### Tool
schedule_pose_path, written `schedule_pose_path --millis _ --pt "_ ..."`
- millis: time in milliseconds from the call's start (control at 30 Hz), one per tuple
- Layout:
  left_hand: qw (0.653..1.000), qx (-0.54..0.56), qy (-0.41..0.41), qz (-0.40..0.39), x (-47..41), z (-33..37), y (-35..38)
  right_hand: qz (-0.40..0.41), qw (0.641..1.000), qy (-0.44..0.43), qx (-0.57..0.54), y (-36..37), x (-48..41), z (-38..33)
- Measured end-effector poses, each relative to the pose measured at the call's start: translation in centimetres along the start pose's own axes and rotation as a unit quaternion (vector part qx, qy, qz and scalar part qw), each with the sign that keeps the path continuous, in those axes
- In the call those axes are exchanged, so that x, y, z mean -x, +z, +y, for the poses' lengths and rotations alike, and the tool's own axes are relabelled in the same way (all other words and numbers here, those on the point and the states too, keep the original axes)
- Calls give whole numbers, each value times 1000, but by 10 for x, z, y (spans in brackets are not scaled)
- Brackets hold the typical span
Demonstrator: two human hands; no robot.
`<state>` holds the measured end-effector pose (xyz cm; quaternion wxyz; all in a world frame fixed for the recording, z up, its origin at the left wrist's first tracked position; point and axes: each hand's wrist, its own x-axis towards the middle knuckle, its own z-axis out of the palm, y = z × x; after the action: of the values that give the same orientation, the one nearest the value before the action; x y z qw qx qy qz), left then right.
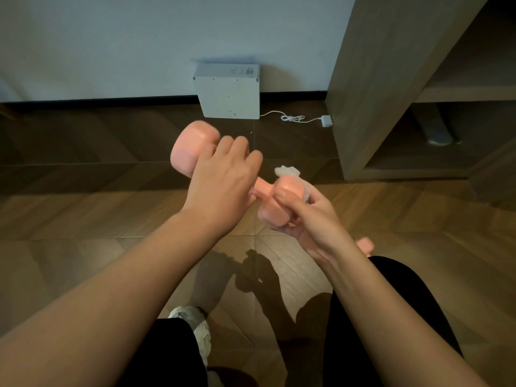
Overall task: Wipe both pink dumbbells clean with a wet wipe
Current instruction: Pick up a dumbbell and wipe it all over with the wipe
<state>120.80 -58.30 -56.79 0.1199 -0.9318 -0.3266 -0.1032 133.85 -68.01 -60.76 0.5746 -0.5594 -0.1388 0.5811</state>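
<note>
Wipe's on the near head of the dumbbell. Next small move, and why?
Probably twist the right hand so the wet wipe rubs round the dumbbell head; the left hand grips the handle, and the wipe covers only part of that head.

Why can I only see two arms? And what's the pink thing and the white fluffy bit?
The camera sits on the person's head, looking down, so you see only their arms. The left hand grips the handle of a pink dumbbell, a small exercise weight. The right hand holds a white wet wipe around its near end to clean it. A second pink dumbbell peeks out behind the right wrist. On the wooden floor by the wall are a white box and a charger.
</note>
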Motion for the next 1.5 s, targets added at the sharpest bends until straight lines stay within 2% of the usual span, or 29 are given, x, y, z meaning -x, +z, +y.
schedule_pose_path --millis 100,167,200,233,267,300,367,400,433,500,567,633,700,833,933,1033,1100,1167,1233,1300,1400,1500 --pt "989 117 -47 74 7 2 -6 -7 996 27 -86 -1 0 -9" --pt "959 236 -155 36 8 2 -9 -11 991 32 -133 -2 0 -13" --pt "924 311 -222 -16 6 1 -9 -9 989 28 -145 -3 0 -15" --pt "864 403 -291 -76 2 0 -9 -7 989 23 -149 -4 0 -16" --pt "781 505 -348 -122 -3 0 -10 -8 988 17 -151 -4 1 -17" --pt "681 608 -384 -138 -9 1 -12 -14 988 11 -151 -4 2 -17" --pt "490 763 -410 -95 -20 5 -14 -29 990 -6 -135 -2 6 -14" --pt "415 810 -411 -61 -25 8 -16 -37 992 -23 -114 0 8 -12" --pt "352 838 -417 -27 -28 12 -17 -43 994 -51 -87 2 10 -10" --pt "255 853 -454 27 -30 17 -19 -39 990 -138 8 8 14 -6" --pt "193 846 -492 71 -29 14 -21 -26 967 -221 121 13 17 -5" --pt "176 838 -507 95 -27 7 -22 -47 949 -259 177 15 18 -3" --pt "184 835 -509 100 -26 1 -23 -86 937 -275 199 14 20 -1" --pt "211 837 -498 87 -24 -9 -23 -76 883 -364 285 9 21 4" --pt "226 851 -470 63 -20 -14 -22 -89 883 -341 309 8 19 4" --pt "267 848 -455 54 -19 -18 -20 -118 889 -295 330 4 15 2" --pt "281 844 -454 53 -19 -18 -18 -105 876 -336 330 4 16 3" --pt "272 846 -455 55 -20 -17 -16 -79 847 -409 329 8 18 3" --pt "258 848 -459 63 -20 -18 -14 -78 831 -438 333 8 17 2" --pt "253 846 -465 65 -20 -18 -13 -102 844 -391 353 7 15 -2" --pt "292 827 -478 53 -20 -18 -12 -129 865 -300 382 4 13 -2" --pt "307 819 -484 38 -21 -18 -14 -108 880 -308 345 7 15 0"
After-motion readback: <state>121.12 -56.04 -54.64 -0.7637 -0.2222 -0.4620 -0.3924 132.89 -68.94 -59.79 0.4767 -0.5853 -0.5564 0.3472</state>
